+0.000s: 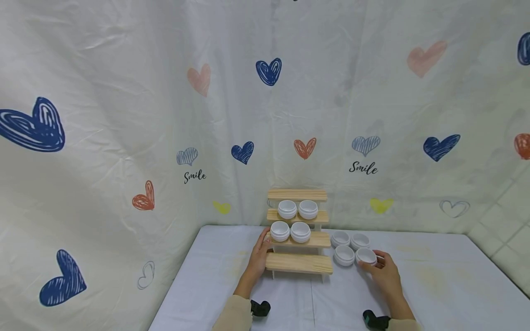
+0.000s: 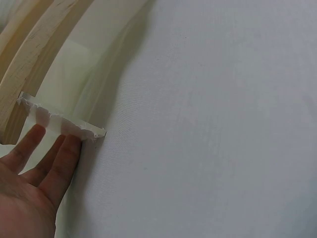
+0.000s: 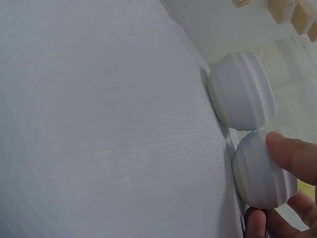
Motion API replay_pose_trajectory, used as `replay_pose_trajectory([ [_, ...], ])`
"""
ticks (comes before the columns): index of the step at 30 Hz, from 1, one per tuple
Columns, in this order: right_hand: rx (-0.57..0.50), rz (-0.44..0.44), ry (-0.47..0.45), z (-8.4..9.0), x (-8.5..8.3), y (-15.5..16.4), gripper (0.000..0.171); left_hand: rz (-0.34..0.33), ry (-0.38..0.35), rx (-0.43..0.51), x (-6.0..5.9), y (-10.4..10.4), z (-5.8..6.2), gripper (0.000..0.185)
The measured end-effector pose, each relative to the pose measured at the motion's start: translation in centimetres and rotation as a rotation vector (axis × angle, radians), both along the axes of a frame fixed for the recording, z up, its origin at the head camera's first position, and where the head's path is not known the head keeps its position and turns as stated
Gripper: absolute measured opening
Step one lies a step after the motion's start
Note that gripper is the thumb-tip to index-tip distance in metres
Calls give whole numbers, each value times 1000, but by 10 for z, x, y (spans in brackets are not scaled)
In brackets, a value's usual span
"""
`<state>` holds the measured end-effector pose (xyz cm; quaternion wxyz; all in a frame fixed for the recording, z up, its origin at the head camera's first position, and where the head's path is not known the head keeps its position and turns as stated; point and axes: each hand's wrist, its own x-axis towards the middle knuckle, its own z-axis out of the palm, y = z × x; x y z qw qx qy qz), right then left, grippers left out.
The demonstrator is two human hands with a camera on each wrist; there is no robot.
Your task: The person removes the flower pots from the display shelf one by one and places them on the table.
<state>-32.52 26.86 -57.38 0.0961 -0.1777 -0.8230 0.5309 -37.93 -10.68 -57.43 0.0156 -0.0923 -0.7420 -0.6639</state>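
A stepped wooden rack (image 1: pixel 299 263) with white side supports stands on the table. Small white bowls sit in pairs on its two middle steps, such as one bowl (image 1: pixel 300 232) on the lower of these. My left hand (image 1: pixel 258 257) is at the rack's left side; in the left wrist view its fairly straight fingers (image 2: pixel 62 163) touch the white side support (image 2: pixel 64 119), with the thumb out of sight. Right of the rack, my right hand (image 1: pixel 386 274) pinches a white bowl (image 3: pixel 260 171) between thumb and fingers. That bowl is beside another white bowl (image 3: pixel 241 91), low at the cloth.
More white bowls are grouped right of the rack, including a front left bowl (image 1: pixel 344 256) and a back bowl (image 1: pixel 360 241). A white cloth (image 1: pixel 439 285) covers the table. Behind hangs a white curtain (image 1: pixel 323 92) printed with hearts.
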Motion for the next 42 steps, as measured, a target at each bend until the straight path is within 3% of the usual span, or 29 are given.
replay_pose_trajectory([
  [29, 63, 72, -11, 2, 1, 4, 81, -5, 46, 15, -3, 1, -1, 49],
  [42, 56, 52, -18, 0, 1, 2, 81, -20, 26, 9, -3, 0, -4, 49],
])
